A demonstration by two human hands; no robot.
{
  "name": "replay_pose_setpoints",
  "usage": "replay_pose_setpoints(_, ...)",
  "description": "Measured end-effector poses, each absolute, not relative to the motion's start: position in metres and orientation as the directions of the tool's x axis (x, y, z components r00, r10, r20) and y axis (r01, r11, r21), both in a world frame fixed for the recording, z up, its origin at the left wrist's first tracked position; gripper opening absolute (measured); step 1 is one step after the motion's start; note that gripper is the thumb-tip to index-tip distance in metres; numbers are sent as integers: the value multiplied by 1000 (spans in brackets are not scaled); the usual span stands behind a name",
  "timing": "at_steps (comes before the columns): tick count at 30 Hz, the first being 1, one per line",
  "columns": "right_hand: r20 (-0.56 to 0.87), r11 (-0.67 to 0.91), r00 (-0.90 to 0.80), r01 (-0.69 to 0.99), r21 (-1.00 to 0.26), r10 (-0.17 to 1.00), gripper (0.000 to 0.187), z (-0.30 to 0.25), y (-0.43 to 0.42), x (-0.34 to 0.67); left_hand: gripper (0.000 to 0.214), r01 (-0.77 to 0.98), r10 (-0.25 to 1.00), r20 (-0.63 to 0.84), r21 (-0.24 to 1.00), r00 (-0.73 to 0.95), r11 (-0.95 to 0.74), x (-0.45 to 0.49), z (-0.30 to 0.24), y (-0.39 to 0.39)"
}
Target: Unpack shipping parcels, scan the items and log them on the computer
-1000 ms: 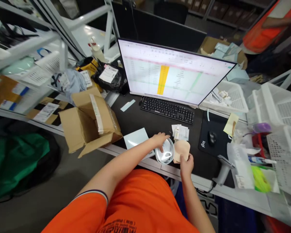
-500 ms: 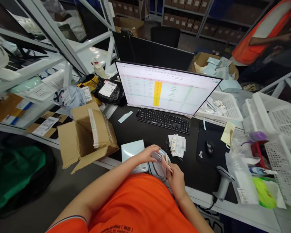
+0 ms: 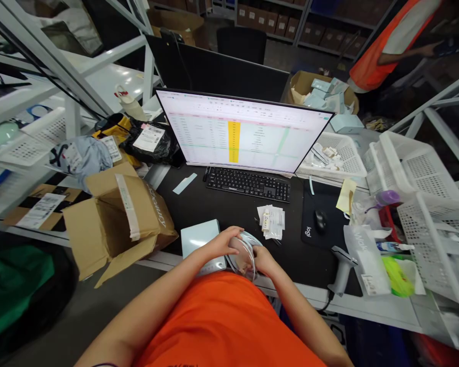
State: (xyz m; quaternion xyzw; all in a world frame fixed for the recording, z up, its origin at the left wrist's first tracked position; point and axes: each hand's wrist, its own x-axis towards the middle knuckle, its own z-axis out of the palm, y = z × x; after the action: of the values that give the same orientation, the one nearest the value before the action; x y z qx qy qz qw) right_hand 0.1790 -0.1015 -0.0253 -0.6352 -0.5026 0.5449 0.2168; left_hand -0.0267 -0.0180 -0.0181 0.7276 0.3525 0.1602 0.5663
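Note:
A round, pale-blue and clear pouch-like object [image 3: 247, 248] with a thin looped rim is held close to my body at the desk's front edge. Its exact kind is unclear. My left hand [image 3: 228, 242] grips its left upper side, fingers curled over the edge. At its right side, my right hand [image 3: 263, 261] has closed fingers on the rim, partly hidden by it. Something pinkish shows inside the round object. Beside my left wrist lies a flat light-blue box [image 3: 199, 238]. Clear packets [image 3: 277, 223] with a small white tube [image 3: 266, 220] rest beyond my right hand.
An open cardboard box [image 3: 112, 224] stands left. The monitor [image 3: 237, 132] and keyboard [image 3: 248, 183] are ahead. Rightward are a mouse [image 3: 320, 220], a barcode scanner [image 3: 343, 270] and white baskets [image 3: 421, 163]. Another person in an orange vest [image 3: 382, 51] stands at the back right.
The pinkish piece that my right hand held up at the round object's opening now sits lower inside it. My right hand has moved to its right rim. The camera view has shifted.

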Motion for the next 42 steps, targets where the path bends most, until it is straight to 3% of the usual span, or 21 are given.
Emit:
replay_pose_setpoints(4, -570, -541, -175, 185, -820, 803, 43, -19, -130, 205, 40, 372, 706, -203, 924, 679, -92, -23, -20, -16)
replay_pose_setpoints(7, -566, -563, -42, 65, -824, 824, 49, -15, -138, 245, 42, 459, 758, -233, 883, 609, -98, -20, -21, -15)
replay_pose_setpoints(11, -263, -359, 265, 445, -820, 928, 39, -16, -102, 298, 38, 574, 773, -227, 792, 592, -207, -9, -18, -16)
replay_pose_setpoints(13, -101, -272, 307, 591, -759, 946, 36, -20, -69, 311, 41, 643, 769, -251, 722, 588, -256, -2, -17, -16)
replay_pose_setpoints(16, -11, -185, 254, 677, -713, 967, 41, -30, -17, 308, 47, 754, 772, -335, 600, 541, -268, 6, -21, -16)
replay_pose_setpoints(19, 20, -106, 161, 733, -672, 987, 45, -44, 26, 292, 52, 777, 795, -315, 563, 518, -282, 5, -28, -16)
replay_pose_setpoints(23, 42, -99, 156, 788, -608, 987, 47, -60, 57, 280, 47, 716, 853, -123, 611, 507, -337, -12, -31, -16)
replay_pose_setpoints(30, 36, -123, 168, 836, -534, 985, 56, -77, 69, 288, 32, 739, 955, 2, 633, 297, -231, -58, -30, -24)
replay_pose_setpoints(42, 33, -167, 194, 909, -382, 980, 55, -82, 66, 271, 29, 781, 938, 164, 521, 304, -344, -65, -53, -32)
